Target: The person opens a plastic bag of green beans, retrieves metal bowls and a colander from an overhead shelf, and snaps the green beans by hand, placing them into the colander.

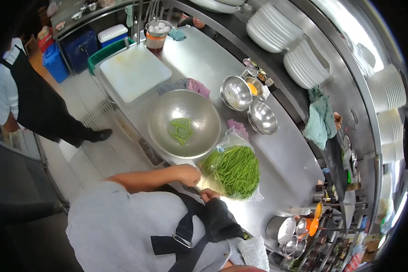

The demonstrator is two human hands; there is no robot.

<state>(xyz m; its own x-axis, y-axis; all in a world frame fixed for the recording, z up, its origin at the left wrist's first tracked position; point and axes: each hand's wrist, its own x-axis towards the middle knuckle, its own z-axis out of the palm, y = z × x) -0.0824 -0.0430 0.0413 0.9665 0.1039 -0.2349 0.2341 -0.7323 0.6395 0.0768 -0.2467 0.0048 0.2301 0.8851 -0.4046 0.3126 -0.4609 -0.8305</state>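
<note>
A large steel mixing bowl (158, 136) stands on the steel counter with a small heap of cut green beans (181, 131) inside. Close to its right, a clear plastic bag (257, 196) lies open around a big pile of long green beans (238, 172). My left hand (189, 175) is closed in a fist at the counter's front edge, just below the bowl. Beside it, my right hand (209, 195) is closed too, near the bag's lower left. A thin dark thing shows between the hands, too small to name. What the fingers hold is hidden.
A white cutting board (136, 72) lies at the far left of the counter (281, 158). Small steel bowls (262, 118) sit along the back, with stacked white plates (306, 63) shelved above. At the left stands a person in a black apron (36, 95).
</note>
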